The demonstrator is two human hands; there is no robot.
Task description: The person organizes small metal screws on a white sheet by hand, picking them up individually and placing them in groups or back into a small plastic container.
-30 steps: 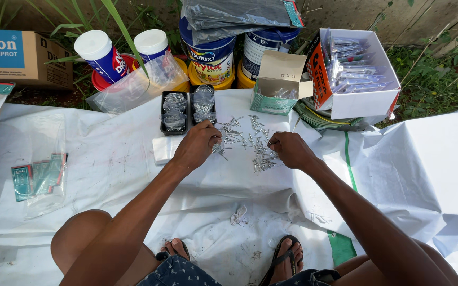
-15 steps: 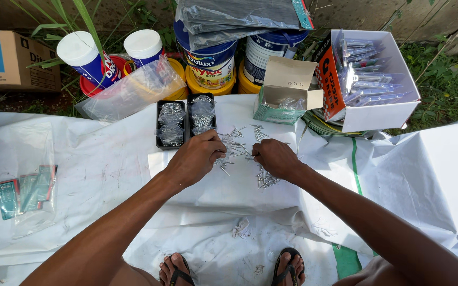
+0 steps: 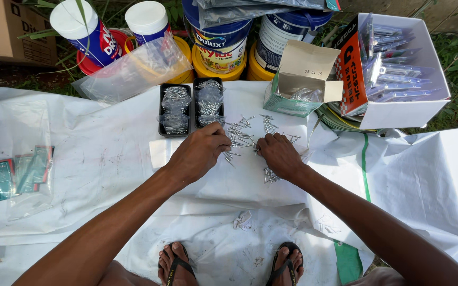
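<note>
The left hand (image 3: 200, 151) is curling its fingers down onto the pile of small nails (image 3: 245, 135), fingertips pinching at the nails' near-left edge; whether a nail is actually caught between them cannot be told. The right hand (image 3: 278, 153) is resting knuckles-up on the pile's near-right edge, fingers bent, likewise hiding what it is pinching. The nails are lying scattered on the white plastic sheet (image 3: 96, 159), just beyond both hands, pointing every way with no common long axis; both hands are about equally near. Just beyond the pile's left side two black trays (image 3: 192, 106) of bagged nails are sitting side by side. Beyond its right side an open green carton (image 3: 298, 79) is standing, and farther right a white box (image 3: 398, 69) of packets.
</note>
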